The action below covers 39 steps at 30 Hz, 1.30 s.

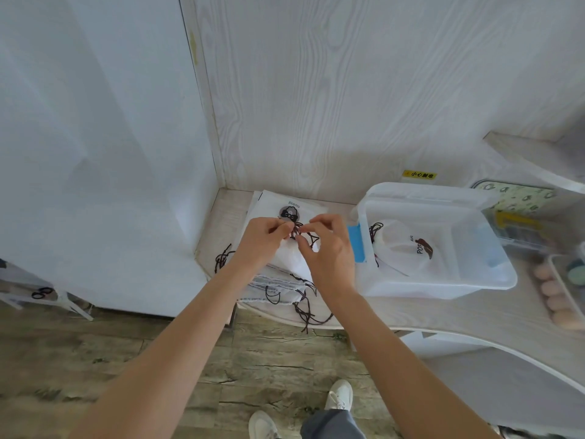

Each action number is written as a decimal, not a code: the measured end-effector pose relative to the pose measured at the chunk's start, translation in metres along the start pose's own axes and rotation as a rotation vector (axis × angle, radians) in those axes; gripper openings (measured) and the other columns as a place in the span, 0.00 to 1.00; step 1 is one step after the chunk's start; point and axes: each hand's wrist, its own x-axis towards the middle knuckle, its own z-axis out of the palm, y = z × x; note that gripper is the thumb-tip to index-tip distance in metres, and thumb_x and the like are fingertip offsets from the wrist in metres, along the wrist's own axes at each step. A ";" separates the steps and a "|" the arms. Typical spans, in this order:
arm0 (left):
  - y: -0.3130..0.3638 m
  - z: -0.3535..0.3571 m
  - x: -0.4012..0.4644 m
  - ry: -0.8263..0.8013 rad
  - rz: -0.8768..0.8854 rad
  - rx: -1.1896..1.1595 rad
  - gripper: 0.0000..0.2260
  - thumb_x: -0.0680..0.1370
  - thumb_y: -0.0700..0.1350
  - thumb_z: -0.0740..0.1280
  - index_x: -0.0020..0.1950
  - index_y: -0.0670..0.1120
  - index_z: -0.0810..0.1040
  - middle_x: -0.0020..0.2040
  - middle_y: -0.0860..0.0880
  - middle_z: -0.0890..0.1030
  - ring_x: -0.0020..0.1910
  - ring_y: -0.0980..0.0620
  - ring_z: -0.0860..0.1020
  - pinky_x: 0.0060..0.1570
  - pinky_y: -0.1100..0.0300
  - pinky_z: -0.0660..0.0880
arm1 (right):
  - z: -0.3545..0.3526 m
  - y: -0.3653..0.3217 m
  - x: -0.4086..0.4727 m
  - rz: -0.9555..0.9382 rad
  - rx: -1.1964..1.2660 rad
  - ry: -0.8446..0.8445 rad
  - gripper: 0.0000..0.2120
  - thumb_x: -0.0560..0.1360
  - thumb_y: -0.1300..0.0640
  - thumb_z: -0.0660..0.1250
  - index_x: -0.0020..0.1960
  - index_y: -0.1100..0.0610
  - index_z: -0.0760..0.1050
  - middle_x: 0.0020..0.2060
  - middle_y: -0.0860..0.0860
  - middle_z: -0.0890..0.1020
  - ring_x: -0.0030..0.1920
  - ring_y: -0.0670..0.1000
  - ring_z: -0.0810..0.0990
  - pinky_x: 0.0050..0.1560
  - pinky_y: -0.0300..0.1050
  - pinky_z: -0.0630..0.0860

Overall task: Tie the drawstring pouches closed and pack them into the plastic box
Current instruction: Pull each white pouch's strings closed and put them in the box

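Observation:
A white drawstring pouch [292,256] lies on top of a stack of white pouches [275,288] at the table's left end. My left hand [264,240] and my right hand [329,248] both pinch its dark drawstring [297,232] at the pouch's gathered mouth, fingertips almost touching. To the right stands a clear plastic box [443,282] with a blue latch [356,242]. One white pouch with a printed figure [411,245] lies inside it.
Flat printed pouches [285,202] lie behind the stack against the wood-grain wall. Loose dark cords [308,313] hang over the table's front edge. Trays with round pink items [557,299] and other containers crowd the right end. A white panel stands at the left.

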 end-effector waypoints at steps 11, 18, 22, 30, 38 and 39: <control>-0.003 -0.005 -0.006 -0.029 -0.074 -0.127 0.09 0.78 0.44 0.65 0.44 0.42 0.81 0.35 0.45 0.74 0.31 0.55 0.67 0.31 0.65 0.63 | -0.002 -0.012 0.013 0.181 -0.120 -0.175 0.09 0.75 0.51 0.67 0.49 0.56 0.80 0.53 0.46 0.75 0.49 0.47 0.76 0.39 0.40 0.67; -0.007 -0.012 -0.004 0.012 -0.034 -0.101 0.06 0.76 0.44 0.67 0.41 0.46 0.82 0.32 0.49 0.77 0.29 0.56 0.69 0.31 0.66 0.65 | -0.010 -0.010 0.020 0.207 -0.011 -0.255 0.04 0.75 0.57 0.66 0.45 0.57 0.76 0.50 0.51 0.75 0.47 0.49 0.77 0.45 0.43 0.73; -0.011 -0.024 0.002 0.094 0.039 0.014 0.06 0.75 0.43 0.68 0.38 0.51 0.80 0.31 0.55 0.78 0.25 0.63 0.71 0.30 0.71 0.66 | -0.026 -0.002 0.025 0.166 -0.089 -0.266 0.03 0.74 0.58 0.65 0.43 0.58 0.74 0.49 0.50 0.75 0.45 0.53 0.78 0.47 0.50 0.76; -0.017 -0.034 0.002 0.144 0.106 0.286 0.05 0.76 0.43 0.67 0.44 0.44 0.82 0.37 0.50 0.80 0.33 0.58 0.74 0.38 0.68 0.69 | -0.034 0.006 0.027 0.041 -0.367 -0.327 0.06 0.75 0.62 0.59 0.48 0.64 0.73 0.48 0.56 0.75 0.44 0.58 0.75 0.41 0.48 0.70; -0.014 -0.033 -0.004 0.035 0.152 0.332 0.04 0.76 0.43 0.67 0.49 0.46 0.80 0.40 0.53 0.79 0.40 0.58 0.76 0.43 0.63 0.72 | -0.031 0.023 0.021 0.226 0.023 -0.282 0.01 0.75 0.62 0.62 0.46 0.60 0.72 0.46 0.54 0.78 0.47 0.51 0.77 0.40 0.40 0.77; -0.014 -0.031 -0.006 -0.012 0.194 0.396 0.09 0.75 0.45 0.68 0.55 0.48 0.79 0.48 0.52 0.80 0.48 0.56 0.76 0.51 0.59 0.72 | -0.031 0.024 0.021 0.267 0.097 -0.305 0.01 0.76 0.61 0.62 0.47 0.59 0.71 0.46 0.53 0.78 0.46 0.49 0.77 0.34 0.37 0.77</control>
